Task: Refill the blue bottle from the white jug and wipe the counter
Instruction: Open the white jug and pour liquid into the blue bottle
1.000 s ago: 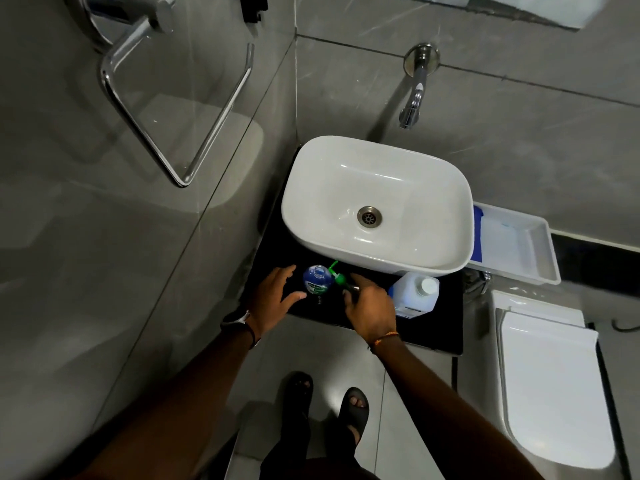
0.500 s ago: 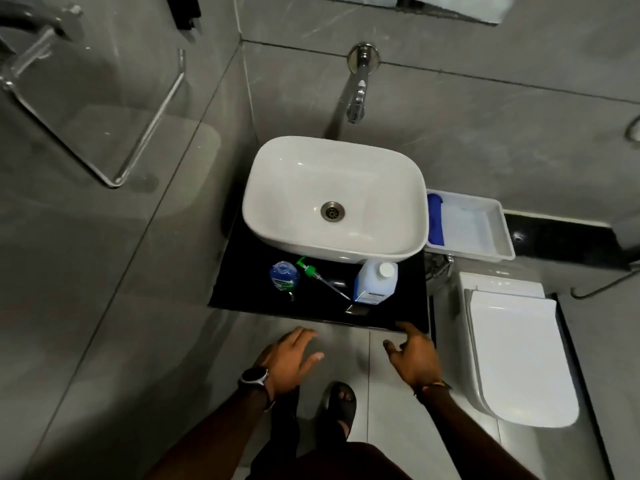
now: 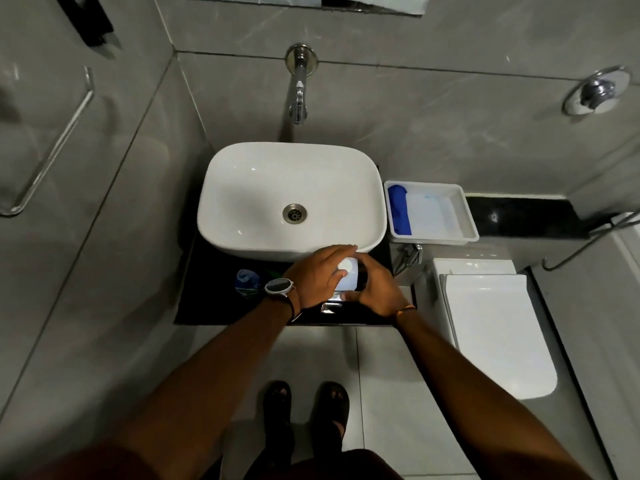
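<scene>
My left hand [image 3: 317, 275] and right hand [image 3: 375, 289] close round the white jug [image 3: 348, 275] on the dark surface [image 3: 207, 299]; whether my grip has closed fully I cannot tell. I should steady its body and free the cap before lifting. The blue bottle [image 3: 247, 283] stands just left, near my wrist; the basin [image 3: 292, 199] overhangs behind, so I have little room to tilt

Legible text: none. Blue bottle [image 3: 247, 283], at 9 o'clock from the white jug [image 3: 347, 279]: label present, print too blurred to read.
</scene>
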Action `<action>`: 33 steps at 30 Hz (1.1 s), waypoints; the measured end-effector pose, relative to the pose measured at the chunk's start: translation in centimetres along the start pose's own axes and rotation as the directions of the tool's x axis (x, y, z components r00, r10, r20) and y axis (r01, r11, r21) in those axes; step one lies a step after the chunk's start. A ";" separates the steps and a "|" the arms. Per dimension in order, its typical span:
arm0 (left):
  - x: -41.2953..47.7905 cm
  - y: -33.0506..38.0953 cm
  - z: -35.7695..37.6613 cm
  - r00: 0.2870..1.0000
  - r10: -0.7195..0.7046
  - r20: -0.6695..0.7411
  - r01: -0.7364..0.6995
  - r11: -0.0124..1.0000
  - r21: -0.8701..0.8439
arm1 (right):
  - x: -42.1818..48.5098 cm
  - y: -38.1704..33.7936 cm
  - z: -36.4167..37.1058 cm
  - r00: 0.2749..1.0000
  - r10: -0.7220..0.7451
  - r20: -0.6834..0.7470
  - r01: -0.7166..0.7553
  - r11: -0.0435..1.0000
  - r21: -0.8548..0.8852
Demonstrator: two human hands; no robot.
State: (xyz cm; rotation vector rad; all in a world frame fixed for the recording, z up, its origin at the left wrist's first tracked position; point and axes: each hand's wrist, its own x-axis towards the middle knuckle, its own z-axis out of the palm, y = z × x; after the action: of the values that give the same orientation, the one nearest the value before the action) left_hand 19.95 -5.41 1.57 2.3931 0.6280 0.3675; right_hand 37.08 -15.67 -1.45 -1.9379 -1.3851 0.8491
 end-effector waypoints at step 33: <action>1.1 -0.7 0.0 0.997 -0.013 0.073 0.013 1.000 0.004 | 0.5 1.4 0.7 1.000 -0.020 0.019 0.019 0.998 0.067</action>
State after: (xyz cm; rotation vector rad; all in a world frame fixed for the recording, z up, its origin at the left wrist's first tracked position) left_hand 20.64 -4.38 1.20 2.3933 0.6108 0.2721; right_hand 37.50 -15.51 -3.02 -1.8674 -1.3679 0.8965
